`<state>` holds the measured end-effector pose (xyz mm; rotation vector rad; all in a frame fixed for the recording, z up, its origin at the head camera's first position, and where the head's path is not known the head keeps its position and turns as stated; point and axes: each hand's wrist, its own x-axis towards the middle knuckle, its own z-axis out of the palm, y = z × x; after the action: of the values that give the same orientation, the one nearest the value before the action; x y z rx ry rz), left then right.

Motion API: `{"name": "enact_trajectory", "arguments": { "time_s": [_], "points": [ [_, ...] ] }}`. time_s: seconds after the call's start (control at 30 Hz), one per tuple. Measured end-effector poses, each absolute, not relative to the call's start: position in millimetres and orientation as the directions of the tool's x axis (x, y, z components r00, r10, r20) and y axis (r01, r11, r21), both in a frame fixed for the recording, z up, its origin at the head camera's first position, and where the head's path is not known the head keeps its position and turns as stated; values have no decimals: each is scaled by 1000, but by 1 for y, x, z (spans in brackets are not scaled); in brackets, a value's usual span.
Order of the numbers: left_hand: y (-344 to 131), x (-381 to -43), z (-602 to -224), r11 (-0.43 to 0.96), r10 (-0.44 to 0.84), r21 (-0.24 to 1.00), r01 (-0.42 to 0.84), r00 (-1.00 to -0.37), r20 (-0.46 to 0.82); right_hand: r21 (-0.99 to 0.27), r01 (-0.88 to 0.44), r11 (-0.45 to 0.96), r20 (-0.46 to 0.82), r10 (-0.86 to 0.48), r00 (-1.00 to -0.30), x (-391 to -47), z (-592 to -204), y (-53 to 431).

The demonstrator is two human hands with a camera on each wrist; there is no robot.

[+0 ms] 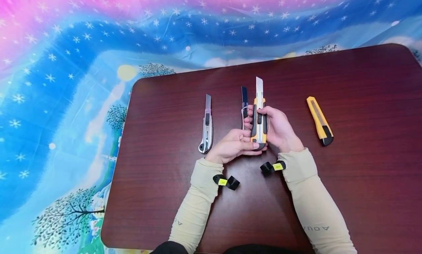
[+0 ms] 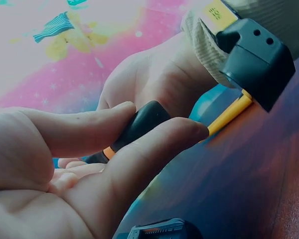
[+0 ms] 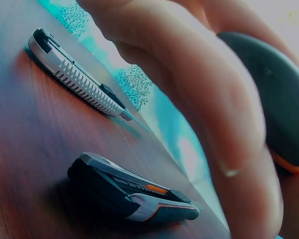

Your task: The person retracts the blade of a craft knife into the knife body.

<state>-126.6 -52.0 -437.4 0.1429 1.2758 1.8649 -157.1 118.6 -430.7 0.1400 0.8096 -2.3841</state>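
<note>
A yellow and black utility knife (image 1: 258,133) is held up over the table with its wide blade extended and pointing away from me. My right hand (image 1: 280,127) grips its body from the right, thumb on the black slider. Around its butt end my left hand (image 1: 232,144) pinches with thumb and fingers; the left wrist view shows the black end cap (image 2: 144,122) between them. Behind the held knife, partly hidden, lies a grey and black utility knife (image 1: 244,96) with a dark blade out. A silver utility knife (image 1: 206,127) with its blade out lies to the left.
On the right of the dark red-brown wooden table (image 1: 369,136) lies a plain yellow utility knife (image 1: 319,120), no blade showing beyond its tip. A colourful cloth (image 1: 66,118) with snowflakes and trees surrounds the table at the far and left sides.
</note>
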Motion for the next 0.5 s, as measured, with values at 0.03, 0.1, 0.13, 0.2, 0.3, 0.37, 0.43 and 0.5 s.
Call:
{"name": "enact_trajectory", "arguments": {
  "time_s": [0.03,0.1,0.13,0.2,0.3,0.37,0.43,0.5],
  "points": [
    [-52,-127,-437,-119,692,808,-577,-632,-348,-514,580,-631,-283,-514,-810,-157,-431,118],
    [-52,-126,-436,-119,694,807,-578,-630,-349,-507,579,-638,-282,-512,-812,-157,-431,118],
    [-52,-126,-436,-118,695,808,-578,-629,-348,-506,579,-639,-283,-511,-812,-157,-431,118],
    [-52,-126,-436,-119,697,808,-578,-628,-346,-514,577,-635,-286,-507,-813,-157,-430,118],
    [-52,-126,-436,-119,698,809,-576,-628,-344,-521,577,-629,-293,-503,-813,-157,-430,118],
    [-52,-126,-436,-119,698,810,-574,-628,-343,-525,576,-627,-296,-500,-814,-157,-430,118],
    [-53,-126,-436,-121,698,811,-572,-630,-341,-526,575,-627,-296,-499,-815,-157,-430,118],
    [-53,-126,-436,-122,699,812,-571,-630,-338,-528,574,-625,-295,-499,-815,-157,-430,117]
  ]
}}
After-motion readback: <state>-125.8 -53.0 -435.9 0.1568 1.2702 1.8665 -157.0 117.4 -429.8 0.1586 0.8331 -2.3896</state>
